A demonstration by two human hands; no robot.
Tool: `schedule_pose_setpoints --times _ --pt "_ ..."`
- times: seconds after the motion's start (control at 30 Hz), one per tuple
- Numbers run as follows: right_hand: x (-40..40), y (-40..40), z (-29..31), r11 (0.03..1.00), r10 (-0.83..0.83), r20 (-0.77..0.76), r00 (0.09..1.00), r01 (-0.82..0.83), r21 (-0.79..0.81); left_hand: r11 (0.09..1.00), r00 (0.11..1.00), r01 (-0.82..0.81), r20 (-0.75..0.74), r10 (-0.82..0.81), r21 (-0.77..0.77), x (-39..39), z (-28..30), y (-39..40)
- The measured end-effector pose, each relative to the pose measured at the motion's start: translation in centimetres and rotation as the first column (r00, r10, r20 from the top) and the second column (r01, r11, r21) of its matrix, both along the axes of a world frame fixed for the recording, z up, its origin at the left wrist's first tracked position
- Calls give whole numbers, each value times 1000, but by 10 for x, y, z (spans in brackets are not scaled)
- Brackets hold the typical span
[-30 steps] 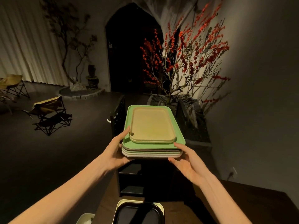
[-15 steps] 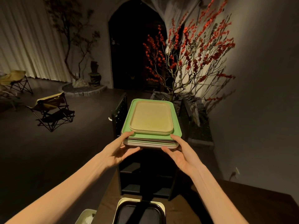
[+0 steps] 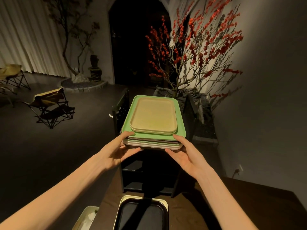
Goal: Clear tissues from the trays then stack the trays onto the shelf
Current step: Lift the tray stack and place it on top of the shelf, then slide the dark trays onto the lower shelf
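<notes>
A stack of several trays (image 3: pixel 180 130), a green one near the top with a smaller tan tray (image 3: pixel 153 117) on it, sits level at the top of a black shelf unit (image 3: pixel 147 180). My left hand (image 3: pixel 116 153) holds the stack's near left corner, thumb on the green rim and fingers beneath. At the near right corner my right hand (image 3: pixel 187 156) holds it the same way. Whether the stack rests on the shelf top I cannot tell. A black tray (image 3: pixel 142 216) lies nested in a cream tray (image 3: pixel 123 199) on the table below. A pale tray with tissue (image 3: pixel 86 218) sits at the lower left.
The brown table (image 3: pixel 240 205) runs to the right, with the shelf unit at its far end. Behind the shelf stands a planter with red-berried branches (image 3: pixel 191 52). Folding chairs (image 3: pixel 51 110) stand on the dark floor to the left. The grey wall is close on the right.
Both hands have carried the tray stack forward and away from me, toward the top of the shelf unit. My arms are stretched out further.
</notes>
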State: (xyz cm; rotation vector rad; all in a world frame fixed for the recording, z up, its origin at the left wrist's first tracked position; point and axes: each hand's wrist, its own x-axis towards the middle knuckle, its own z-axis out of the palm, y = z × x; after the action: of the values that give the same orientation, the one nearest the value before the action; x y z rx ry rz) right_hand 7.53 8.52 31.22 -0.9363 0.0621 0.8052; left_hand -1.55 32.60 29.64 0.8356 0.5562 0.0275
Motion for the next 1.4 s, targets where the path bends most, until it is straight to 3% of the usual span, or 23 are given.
schedule_pose_setpoints --times 0.17,0.3,0.43,0.63,0.83,0.9,0.97,1.13,1.4 --pt "-2 -9 -13 964 166 152 974 -128 -233 975 984 174 15 -178 139 -11 -15 6" --pt "-7 -17 -50 840 365 268 892 -191 -508 898 931 364 -93 -352 247 -31 -63 11" --pt "-19 -21 -112 753 394 252 884 -154 -640 926 927 317 -273 -258 204 -47 -129 6" --pt "-36 -18 -191 665 418 145 897 -194 -721 952 893 277 -402 -203 134 -72 -203 -1" --pt "-55 -29 -297 462 437 11 900 -214 -861 923 830 287 -548 -106 257 -104 -268 -16" --pt "-71 -38 -323 445 410 -51 911 -248 -861 913 794 301 -603 -80 275 -118 -289 -22" --pt "-87 -46 -345 410 393 -17 919 -191 -892 912 762 306 -645 -62 274 -130 -308 -26" --pt "-107 -51 -361 326 360 37 932 -88 -941 878 710 293 -701 66 379 -145 -337 -32" --pt "-124 -52 -383 224 395 -94 914 -195 -955 802 658 401 -748 83 442 -148 -360 -44"
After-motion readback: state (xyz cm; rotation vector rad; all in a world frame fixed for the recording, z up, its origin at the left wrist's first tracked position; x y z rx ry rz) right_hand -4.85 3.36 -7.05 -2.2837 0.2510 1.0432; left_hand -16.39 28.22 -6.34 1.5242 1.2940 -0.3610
